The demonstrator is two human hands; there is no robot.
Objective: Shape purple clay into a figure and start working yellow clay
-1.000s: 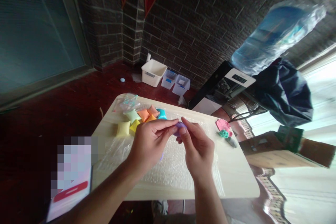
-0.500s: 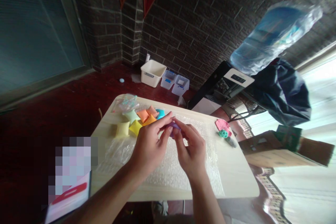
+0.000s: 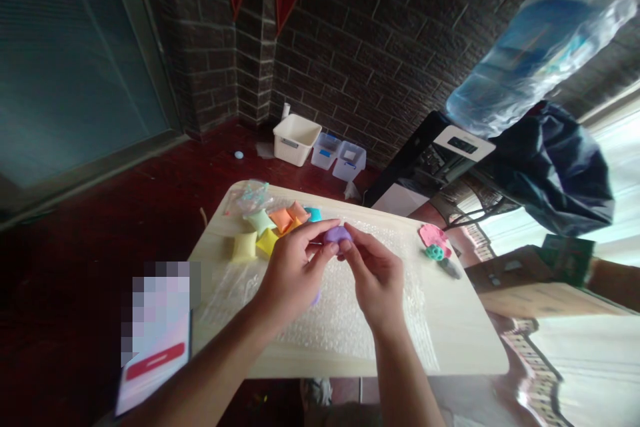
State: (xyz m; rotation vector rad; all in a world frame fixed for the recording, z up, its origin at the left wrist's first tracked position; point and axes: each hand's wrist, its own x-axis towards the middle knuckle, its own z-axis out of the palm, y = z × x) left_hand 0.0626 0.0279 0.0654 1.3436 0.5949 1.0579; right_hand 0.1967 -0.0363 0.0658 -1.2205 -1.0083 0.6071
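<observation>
Both my hands meet at mid-frame over the table. My left hand and right hand pinch a purple clay lump btwn them: left thumb & forefinger closed on its left side, right fingertips closed on its right side. The lump sits just above centre of the frame, held up off the bubble wrap sheet that covers the middle of the tabletop. A bit more purple shows below my left palm, w/ the rest hidden.

Left of the lump, upper-left part of the table, a cluster of small clay packets: yellow, pale green, orange, peach, teal, touching or just beside each other. A crumpled clear bag lies at the table's far left corner.

Right of my hands, near the far right edge: a pink clay piece, a small green ball touching it, & a dark tool just beside.

Lower left of frame: a phone w/ a red bar on its screen.

Upper centre, on the floor by the brick wall: white bins.
</observation>
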